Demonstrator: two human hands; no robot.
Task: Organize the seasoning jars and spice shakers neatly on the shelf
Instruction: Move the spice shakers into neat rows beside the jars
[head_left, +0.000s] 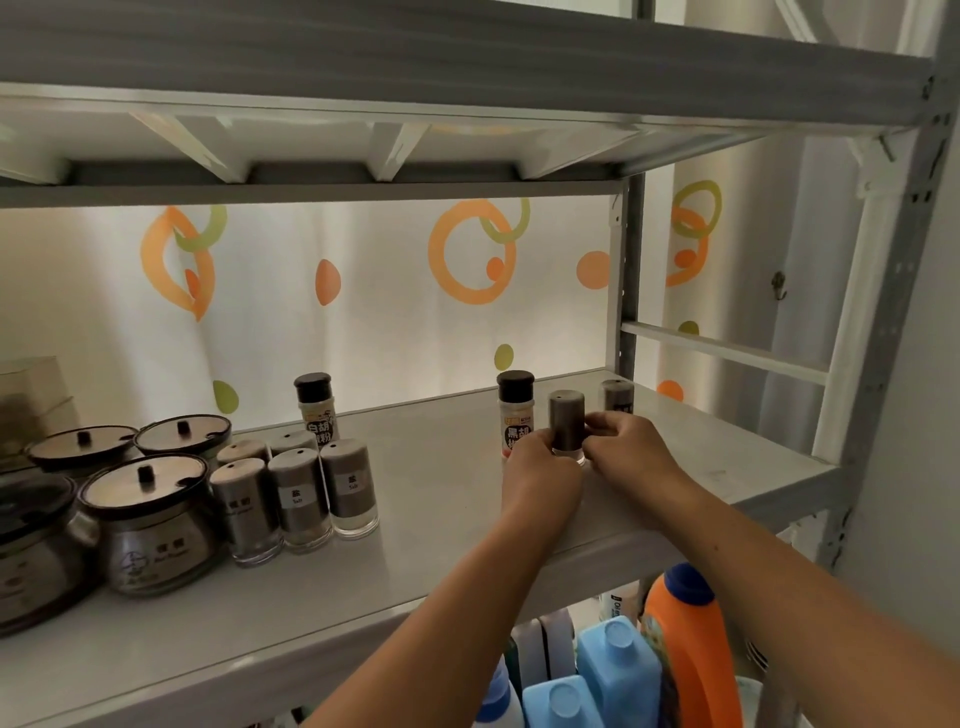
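A steel spice shaker (567, 423) stands on the white shelf (436, 499) toward the right. My left hand (540, 467) and my right hand (626, 441) both grip it from either side. Just behind it stand a black-capped pepper bottle (515, 402) and another steel shaker (616, 396). At the left, several steel shakers (298, 493) stand in a tight group with a second black-capped bottle (316, 408) behind them. Lidded seasoning jars (150, 525) sit further left.
The upper shelf (415, 67) hangs low overhead. A grey upright post (628, 270) stands behind the right shakers. Below the shelf stand blue bottles (608, 670) and an orange detergent bottle (685, 644). A patterned curtain (395, 291) backs the shelf.
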